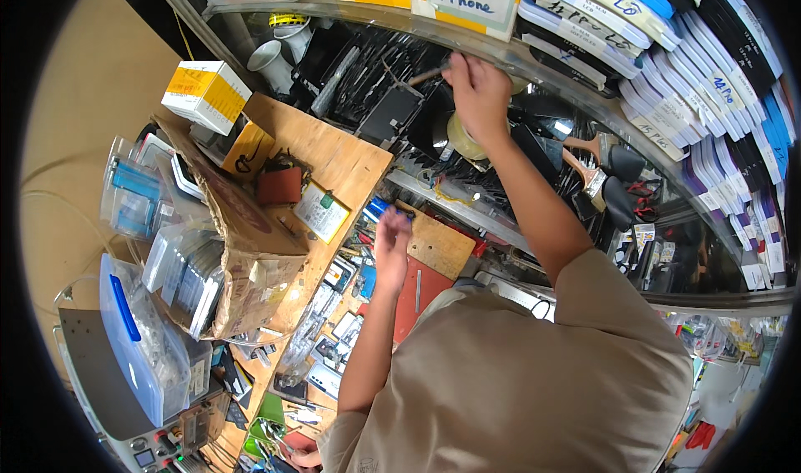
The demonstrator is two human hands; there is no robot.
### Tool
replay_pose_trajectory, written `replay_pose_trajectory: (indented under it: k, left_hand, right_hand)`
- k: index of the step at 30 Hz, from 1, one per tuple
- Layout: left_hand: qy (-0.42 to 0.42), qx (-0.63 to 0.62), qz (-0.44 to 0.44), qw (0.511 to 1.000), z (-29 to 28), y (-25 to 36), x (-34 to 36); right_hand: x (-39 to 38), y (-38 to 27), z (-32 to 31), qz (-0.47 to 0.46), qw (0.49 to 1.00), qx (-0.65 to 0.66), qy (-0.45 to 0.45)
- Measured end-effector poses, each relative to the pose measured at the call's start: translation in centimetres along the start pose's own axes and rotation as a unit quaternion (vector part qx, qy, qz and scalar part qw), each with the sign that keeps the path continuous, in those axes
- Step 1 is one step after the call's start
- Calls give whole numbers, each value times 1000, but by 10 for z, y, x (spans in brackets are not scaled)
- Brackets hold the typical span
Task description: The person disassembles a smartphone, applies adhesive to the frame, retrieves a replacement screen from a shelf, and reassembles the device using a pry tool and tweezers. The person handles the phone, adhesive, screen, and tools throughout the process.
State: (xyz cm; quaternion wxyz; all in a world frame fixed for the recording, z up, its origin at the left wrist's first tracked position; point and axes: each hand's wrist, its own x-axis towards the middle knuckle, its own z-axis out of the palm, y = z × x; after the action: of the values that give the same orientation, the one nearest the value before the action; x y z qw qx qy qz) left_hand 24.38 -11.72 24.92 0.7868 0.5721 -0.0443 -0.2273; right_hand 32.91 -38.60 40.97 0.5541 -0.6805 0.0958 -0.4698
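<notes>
My right hand (477, 98) reaches into a glass-fronted case, its fingers closed on a thin brown stick-like tool (430, 74) that points left. Part of the tool is hidden by the fingers, so its exact kind does not show. Just below that hand lies a roll of yellowish tape (464, 138), beside a flat black box-shaped piece (392, 108). Over the workbench my left hand (392, 238) is raised with loosely bent fingers apart and nothing visible in them. A blue cylindrical thing (377, 208) lies just beyond it.
Wooden-handled brushes (591, 177) lie at the case's right. Stacked white boxes (692, 81) and a yellow box (467, 2) stand above. Left are an open cardboard box (254, 264) and a clear lidded bin (138, 339). Another person's hand (304, 456) shows at the lower edge.
</notes>
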Motion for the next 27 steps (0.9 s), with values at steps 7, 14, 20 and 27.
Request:
replay_pose_trajectory:
  k: [7, 14, 20, 27]
  left_hand:
    - [84, 136, 67, 985, 47, 25, 76]
    - [45, 345, 101, 932, 41, 13, 105]
    - [146, 542, 196, 804, 65, 23, 123]
    - [80, 563, 128, 813, 91, 47, 114]
  right_hand:
    - [-82, -33, -96, 17, 999, 1, -31]
    - [-105, -160, -141, -301, 926, -215, -79]
    - [-67, -373, -211, -579, 719, -363, 129]
    - [41, -624, -309, -739, 354, -457, 347]
